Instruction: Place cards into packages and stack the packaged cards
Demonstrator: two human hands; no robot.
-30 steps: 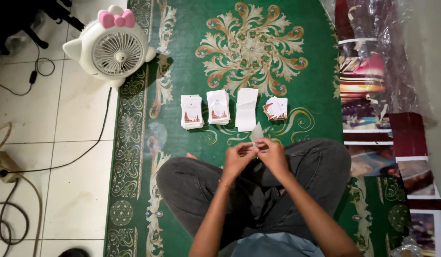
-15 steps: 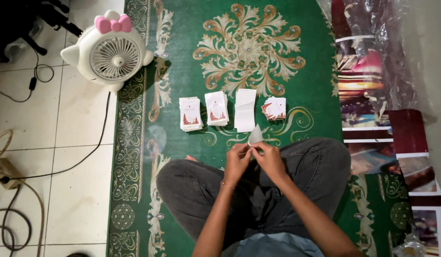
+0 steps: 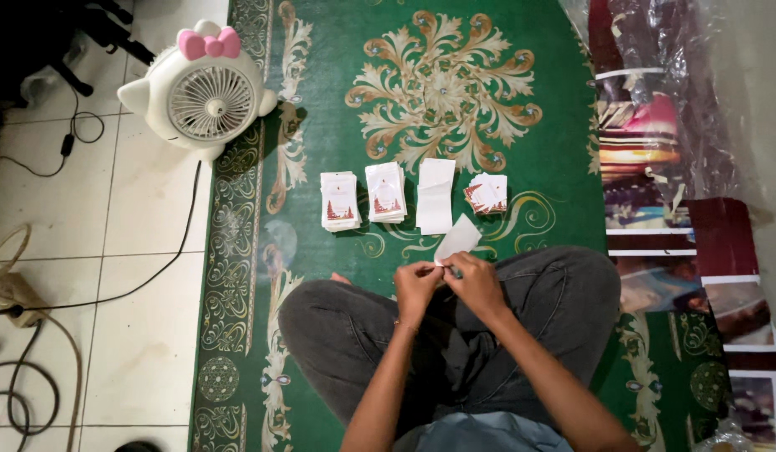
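- Person sits cross-legged on green patterned rug (image 3: 505,92), head view looks down at lap.
- Left hand (image 3: 416,285) and right hand (image 3: 477,283) meet just above the knees, touching each other.
- Both hands pinch the lower end of a small white paper sleeve (image 3: 456,238); fingers narrow, closed on it. Sleeve sticks up and away from hands, tilted, over the rug.
- Row of four piles on rug just beyond the hands: printed card stack (image 3: 339,201) far left, second card stack (image 3: 385,192) beside it, plain white sleeve pile (image 3: 435,195), then smaller fanned card stack (image 3: 486,192) at right.
- Held sleeve's tip is near the white pile; can't tell if it touches.
- White cat-shaped fan (image 3: 197,94) with pink bow stands on tile floor at rug's left edge, cable running from it.
- Plastic-wrapped printed sheets (image 3: 655,151) along the right side.
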